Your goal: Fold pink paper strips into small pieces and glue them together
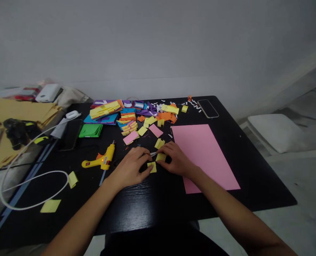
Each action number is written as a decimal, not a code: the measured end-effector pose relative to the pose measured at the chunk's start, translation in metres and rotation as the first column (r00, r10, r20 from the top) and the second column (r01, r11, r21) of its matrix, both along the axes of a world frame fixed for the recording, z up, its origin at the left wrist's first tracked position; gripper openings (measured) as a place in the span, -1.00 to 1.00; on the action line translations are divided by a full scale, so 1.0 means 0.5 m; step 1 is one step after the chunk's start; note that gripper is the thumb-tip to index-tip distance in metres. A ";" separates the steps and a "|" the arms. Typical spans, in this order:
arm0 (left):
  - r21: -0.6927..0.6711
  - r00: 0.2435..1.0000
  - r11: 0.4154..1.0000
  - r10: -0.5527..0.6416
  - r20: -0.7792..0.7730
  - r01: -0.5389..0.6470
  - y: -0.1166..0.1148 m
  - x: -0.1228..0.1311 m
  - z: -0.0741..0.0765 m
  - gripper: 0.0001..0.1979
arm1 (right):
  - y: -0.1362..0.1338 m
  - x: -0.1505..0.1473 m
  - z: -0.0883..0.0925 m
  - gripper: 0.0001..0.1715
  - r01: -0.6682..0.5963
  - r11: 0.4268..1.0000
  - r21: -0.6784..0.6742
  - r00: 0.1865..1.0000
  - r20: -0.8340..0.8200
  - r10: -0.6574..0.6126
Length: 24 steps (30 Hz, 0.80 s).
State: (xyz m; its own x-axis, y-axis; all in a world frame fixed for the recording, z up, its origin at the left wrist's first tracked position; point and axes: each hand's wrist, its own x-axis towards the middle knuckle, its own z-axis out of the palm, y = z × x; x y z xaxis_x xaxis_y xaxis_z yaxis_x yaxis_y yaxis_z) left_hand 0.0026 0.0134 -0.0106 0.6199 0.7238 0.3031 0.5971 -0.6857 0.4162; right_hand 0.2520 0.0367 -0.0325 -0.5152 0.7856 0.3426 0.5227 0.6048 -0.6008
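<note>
Both my hands rest on a black table near its middle. My left hand is curled, its fingertips pinching a small yellow paper piece. My right hand is closed too, its fingers pressed on another yellow paper piece just above the first. A thin pale sliver shows between the two hands; I cannot make out what it is. More yellow pieces lie just beyond my fingers.
A pink sheet lies right of my hands. A yellow glue gun sits to the left, with a white cable. Piles of coloured paper and a phone line the far edge. Brown paper lies far left.
</note>
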 end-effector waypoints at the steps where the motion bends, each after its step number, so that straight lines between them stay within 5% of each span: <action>1: -0.012 1.000 1.000 -0.006 -0.031 0.005 -0.002 -0.001 -0.003 -0.81 | 0.000 0.001 -0.003 -0.72 0.000 1.000 0.005 1.000 0.023 0.000; 14: -0.161 0.999 0.987 -0.011 0.047 0.019 0.009 0.000 -0.014 -0.86 | -0.012 -0.007 0.008 -0.88 0.028 1.000 0.005 0.996 -0.086 -0.027; 20: -0.187 0.994 0.982 0.008 0.108 0.013 0.011 -0.001 -0.010 -0.90 | -0.016 -0.009 0.001 -0.67 -0.070 0.998 -0.007 0.995 -0.069 0.070; 24: -0.175 0.989 0.985 0.038 0.145 -0.012 0.006 0.004 -0.002 -0.86 | -0.020 -0.016 -0.004 -0.72 -0.026 0.996 -0.081 0.989 -0.148 0.014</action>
